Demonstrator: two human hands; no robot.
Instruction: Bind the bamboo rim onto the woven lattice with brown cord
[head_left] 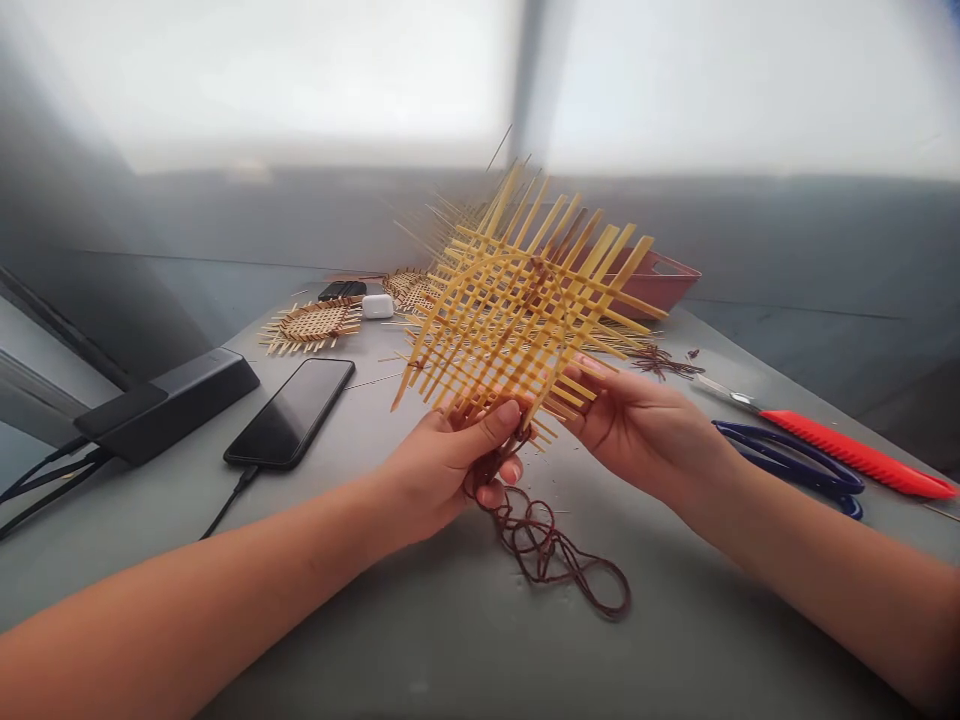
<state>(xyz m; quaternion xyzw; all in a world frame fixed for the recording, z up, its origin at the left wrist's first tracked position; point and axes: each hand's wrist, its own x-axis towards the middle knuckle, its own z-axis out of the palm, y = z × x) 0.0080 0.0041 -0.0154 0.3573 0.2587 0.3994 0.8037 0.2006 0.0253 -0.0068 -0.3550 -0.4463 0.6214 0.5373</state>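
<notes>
A woven panel of yellow bamboo strips (495, 310) is held up above the table, its loose strip ends sticking out all round. My left hand (465, 460) pinches its lower edge, thumb in front, with brown cord gathered at the fingers. From there the brown cord (551, 550) trails in loops onto the table. At the panel's lower right edge, my right hand (637, 420) grips the strips with its fingers partly hidden behind them. A thin curved strip lies across the weave, tied with brown cord in places.
Blue-handled scissors (787, 465) and a red utility knife (855, 450) lie at right. A phone (289, 415) and a black power block (169, 400) are at left. Smaller woven pieces (315, 325), a white case (378, 306) and a pink basket (660, 280) stand behind.
</notes>
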